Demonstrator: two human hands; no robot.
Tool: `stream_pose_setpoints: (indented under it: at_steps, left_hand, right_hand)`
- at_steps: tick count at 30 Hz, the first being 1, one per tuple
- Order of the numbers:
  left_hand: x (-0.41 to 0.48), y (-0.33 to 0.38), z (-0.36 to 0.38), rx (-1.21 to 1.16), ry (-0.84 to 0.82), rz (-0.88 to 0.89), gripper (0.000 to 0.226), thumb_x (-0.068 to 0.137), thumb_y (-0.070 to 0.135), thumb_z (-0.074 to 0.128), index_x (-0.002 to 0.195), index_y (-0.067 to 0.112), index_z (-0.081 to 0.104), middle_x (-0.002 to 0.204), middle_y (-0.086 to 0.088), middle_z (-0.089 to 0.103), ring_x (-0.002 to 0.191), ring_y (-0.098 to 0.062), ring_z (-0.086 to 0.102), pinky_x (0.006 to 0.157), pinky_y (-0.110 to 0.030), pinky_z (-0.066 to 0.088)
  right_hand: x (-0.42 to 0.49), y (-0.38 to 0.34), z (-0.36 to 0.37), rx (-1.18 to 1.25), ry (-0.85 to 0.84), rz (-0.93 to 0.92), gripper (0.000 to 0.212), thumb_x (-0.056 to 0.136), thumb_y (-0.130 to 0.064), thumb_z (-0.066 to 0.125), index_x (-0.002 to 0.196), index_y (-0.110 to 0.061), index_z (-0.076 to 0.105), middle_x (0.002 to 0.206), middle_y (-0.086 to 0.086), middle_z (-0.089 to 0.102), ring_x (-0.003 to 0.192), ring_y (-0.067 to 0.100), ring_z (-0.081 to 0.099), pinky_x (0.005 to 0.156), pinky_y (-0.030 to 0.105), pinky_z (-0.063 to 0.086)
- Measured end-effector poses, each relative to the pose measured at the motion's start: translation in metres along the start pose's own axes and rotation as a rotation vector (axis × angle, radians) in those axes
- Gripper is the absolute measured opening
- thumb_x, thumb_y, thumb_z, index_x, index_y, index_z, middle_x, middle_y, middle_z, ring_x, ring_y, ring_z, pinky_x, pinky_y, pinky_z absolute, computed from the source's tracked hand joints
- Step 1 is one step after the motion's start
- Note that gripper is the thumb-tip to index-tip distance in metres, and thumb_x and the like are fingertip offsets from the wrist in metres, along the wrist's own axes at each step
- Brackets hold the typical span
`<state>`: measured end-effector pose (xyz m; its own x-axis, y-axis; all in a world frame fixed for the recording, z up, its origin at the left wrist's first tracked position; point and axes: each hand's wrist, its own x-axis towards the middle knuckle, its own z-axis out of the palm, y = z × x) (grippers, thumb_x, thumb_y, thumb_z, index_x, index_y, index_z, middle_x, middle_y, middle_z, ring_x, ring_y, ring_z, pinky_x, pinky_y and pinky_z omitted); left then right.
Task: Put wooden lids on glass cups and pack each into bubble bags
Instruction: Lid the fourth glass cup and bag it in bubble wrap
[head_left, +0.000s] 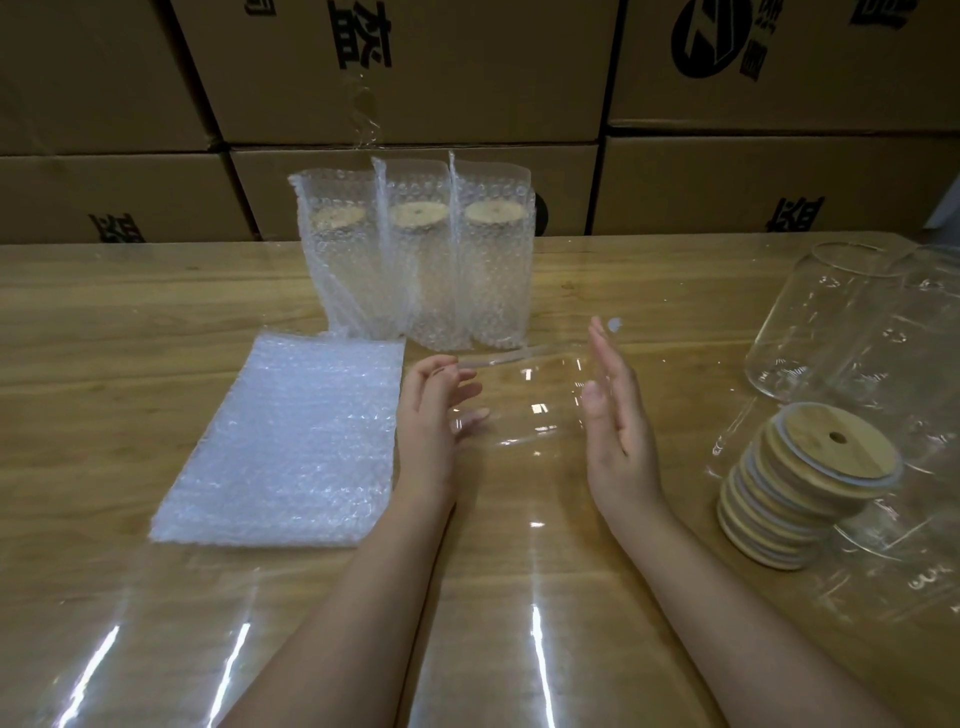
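On the table (156, 312), three bagged cups (421, 270) are standing finished; the left hand (431, 421) is gripping an unlidded cup (530, 405), the right hand (615, 426) pressing it flat-fingered.

You're in a warehouse packing room: printed cardboard cartons (405, 73) stack like a wall just behind the wooden table (130, 312).
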<state>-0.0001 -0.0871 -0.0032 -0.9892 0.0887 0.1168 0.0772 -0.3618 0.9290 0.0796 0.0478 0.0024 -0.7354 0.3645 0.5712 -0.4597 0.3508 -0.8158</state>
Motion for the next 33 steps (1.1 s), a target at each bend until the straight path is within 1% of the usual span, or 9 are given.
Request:
stream_pose_setpoints:
  at_steps: [3, 7, 12, 15, 18, 22, 27, 31, 33]
  left_hand:
    - [-0.001, 0.001, 0.000, -0.051, -0.062, -0.035, 0.016, 0.085, 0.025, 0.054, 0.097, 0.021, 0.064, 0.090, 0.003, 0.071, 0.087, -0.018, 0.069, 0.061, -0.030, 0.055]
    - [-0.002, 0.000, 0.001, -0.067, -0.080, -0.047, 0.016, 0.095, 0.009, 0.050, 0.100, 0.019, 0.060, 0.089, 0.003, 0.071, 0.084, -0.018, 0.069, 0.061, -0.031, 0.057]
    - [0.000, 0.007, 0.005, -0.212, -0.068, -0.229, 0.020, 0.095, 0.026, 0.047, 0.094, 0.015, 0.064, 0.089, -0.006, 0.070, 0.084, -0.027, 0.066, 0.076, -0.046, 0.056]
    - [0.001, 0.008, 0.004, -0.244, -0.082, -0.288, 0.026, 0.096, 0.031, 0.045, 0.094, 0.015, 0.065, 0.092, -0.006, 0.070, 0.080, -0.024, 0.069, 0.073, -0.044, 0.060]
    - [-0.003, 0.008, 0.007, -0.349, -0.151, -0.425, 0.035, 0.095, 0.038, 0.046, 0.109, 0.011, 0.063, 0.099, -0.010, 0.072, 0.091, -0.027, 0.072, 0.070, -0.043, 0.059]
    - [-0.007, 0.007, 0.009, -0.358, -0.214, -0.462, 0.049, 0.086, 0.044, 0.051, 0.122, 0.012, 0.057, 0.114, -0.010, 0.070, 0.113, -0.032, 0.063, 0.101, -0.054, 0.044]
    - [-0.005, 0.005, 0.014, -0.164, -0.116, -0.320, 0.037, 0.105, 0.032, 0.030, 0.122, 0.011, 0.056, 0.121, -0.010, 0.067, 0.110, -0.030, 0.064, 0.097, -0.046, 0.048]
    - [-0.015, 0.004, 0.024, 0.042, -0.139, -0.170, 0.034, 0.105, 0.029, 0.029, 0.107, 0.019, 0.062, 0.101, 0.007, 0.074, 0.098, -0.013, 0.070, 0.071, -0.027, 0.058]
    - [-0.020, 0.004, 0.026, 0.101, -0.202, -0.094, 0.033, 0.105, 0.032, 0.027, 0.106, 0.028, 0.060, 0.106, 0.011, 0.071, 0.099, -0.005, 0.067, 0.079, -0.022, 0.056]
  right_hand:
    - [0.002, -0.002, -0.002, 0.119, 0.014, 0.115, 0.054, 0.092, -0.046, 0.040, 0.143, -0.027, 0.035, 0.149, -0.018, 0.035, 0.137, -0.005, 0.031, 0.105, 0.009, 0.028]
    - [0.003, -0.006, -0.004, 0.234, -0.017, 0.230, 0.090, 0.065, -0.082, 0.056, 0.137, -0.032, 0.035, 0.145, -0.011, 0.042, 0.134, 0.013, 0.044, 0.109, 0.029, 0.036]
    - [0.003, -0.010, -0.002, 0.330, -0.021, 0.298, 0.126, 0.048, -0.078, 0.073, 0.145, -0.014, 0.025, 0.137, 0.007, 0.050, 0.123, 0.014, 0.055, 0.100, 0.026, 0.045]
    - [0.004, -0.010, 0.001, 0.387, -0.055, 0.308, 0.133, 0.045, -0.071, 0.079, 0.147, -0.010, 0.020, 0.136, 0.006, 0.049, 0.116, 0.004, 0.058, 0.088, 0.017, 0.047]
    - [0.002, -0.007, 0.007, 0.368, -0.135, 0.330, 0.131, 0.044, -0.067, 0.084, 0.145, -0.010, 0.023, 0.137, 0.004, 0.049, 0.119, 0.005, 0.056, 0.095, 0.025, 0.048]
    - [-0.002, 0.008, 0.011, 0.234, -0.202, 0.313, 0.093, 0.063, -0.028, 0.084, 0.136, -0.024, 0.027, 0.135, -0.005, 0.050, 0.127, 0.011, 0.051, 0.109, 0.047, 0.038]
    - [-0.005, 0.015, 0.012, 0.104, -0.217, 0.247, 0.096, 0.065, -0.024, 0.084, 0.136, -0.042, 0.022, 0.127, -0.014, 0.052, 0.116, -0.001, 0.055, 0.101, 0.022, 0.044]
    - [-0.005, 0.012, 0.013, 0.132, -0.129, 0.202, 0.092, 0.066, -0.041, 0.076, 0.138, -0.050, 0.018, 0.126, -0.009, 0.049, 0.116, 0.007, 0.055, 0.089, 0.019, 0.049]
    - [-0.003, 0.012, 0.012, 0.110, -0.086, 0.181, 0.089, 0.070, -0.044, 0.073, 0.141, -0.045, 0.018, 0.125, -0.006, 0.049, 0.114, 0.009, 0.056, 0.083, 0.017, 0.050]
